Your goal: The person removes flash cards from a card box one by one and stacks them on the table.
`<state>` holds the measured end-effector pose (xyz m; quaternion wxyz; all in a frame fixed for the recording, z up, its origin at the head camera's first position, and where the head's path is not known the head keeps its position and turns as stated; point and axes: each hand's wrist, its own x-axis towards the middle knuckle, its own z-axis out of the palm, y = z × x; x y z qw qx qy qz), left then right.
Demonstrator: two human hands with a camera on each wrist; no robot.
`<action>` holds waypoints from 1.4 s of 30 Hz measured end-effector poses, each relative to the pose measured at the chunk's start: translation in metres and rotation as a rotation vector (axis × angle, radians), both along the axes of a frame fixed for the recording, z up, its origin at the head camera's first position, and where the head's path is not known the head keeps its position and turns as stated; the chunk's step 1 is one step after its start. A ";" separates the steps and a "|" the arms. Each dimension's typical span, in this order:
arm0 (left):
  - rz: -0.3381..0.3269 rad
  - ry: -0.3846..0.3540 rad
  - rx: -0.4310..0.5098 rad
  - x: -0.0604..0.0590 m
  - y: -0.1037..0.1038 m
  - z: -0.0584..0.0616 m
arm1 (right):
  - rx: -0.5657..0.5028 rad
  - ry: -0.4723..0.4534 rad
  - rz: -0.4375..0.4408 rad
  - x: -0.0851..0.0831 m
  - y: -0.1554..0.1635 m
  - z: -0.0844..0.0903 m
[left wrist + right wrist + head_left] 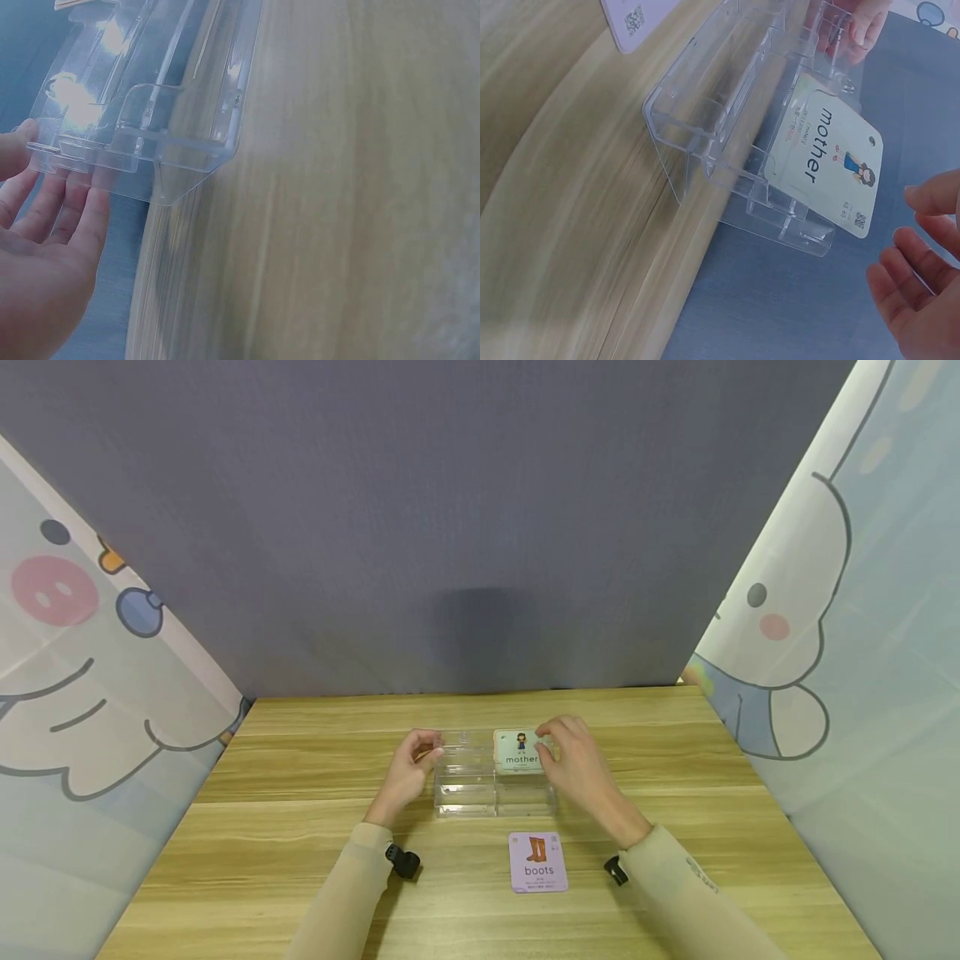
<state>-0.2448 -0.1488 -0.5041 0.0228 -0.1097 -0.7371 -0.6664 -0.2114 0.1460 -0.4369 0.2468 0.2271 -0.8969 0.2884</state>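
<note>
The left hand (pixel 411 770) sits at the left end of a clear plastic compartmented tray (pixel 480 793) in the middle of the head view; its fingers (pixel 71 202) lie fairly straight against the tray's end wall, touching it rather than wrapping it, as the left wrist view shows; the right hand (pixel 573 760) hovers at the tray's right end with fingers loosely bent and grasping nothing, just beside a pale card printed "mother" with a small figure (pixel 519 750); whether a fingertip touches the card edge I cannot quite tell, though in the right wrist view the hand (pixel 922 292) is apart from it. The mother card (pixel 829 161) rests tilted on the tray's far right compartment, over its dividers; the other compartments appear to hold nothing but clear plastic. Nearer the lower centre of the head view, a lilac card printed "boots" with an orange boot (pixel 537 862) lies flat, apart from the tray. All of this stands on a light wooden table (pixel 285 827); behind it, across the upper frame, hangs a plain grey-blue backdrop (pixel 465 510); at the left and right edges hang pale curtains with cartoon faces (pixel 67 635).
</note>
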 end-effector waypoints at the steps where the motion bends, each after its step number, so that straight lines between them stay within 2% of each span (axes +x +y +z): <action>1: -0.001 0.001 -0.005 0.000 0.000 0.000 | 0.001 -0.004 -0.002 -0.001 0.000 0.000; 3: 0.005 0.007 -0.011 -0.002 -0.001 -0.005 | 0.006 -0.010 -0.006 -0.002 0.000 0.000; 7: 0.008 0.017 -0.022 -0.003 -0.002 -0.007 | 0.019 -0.035 -0.015 -0.004 -0.001 0.001; 27: 0.009 0.024 -0.038 -0.002 -0.001 -0.006 | 0.041 -0.134 -0.005 -0.013 -0.004 -0.001; 42: 0.012 0.009 -0.033 -0.002 -0.001 -0.004 | 0.068 -0.139 -0.007 -0.016 -0.005 -0.004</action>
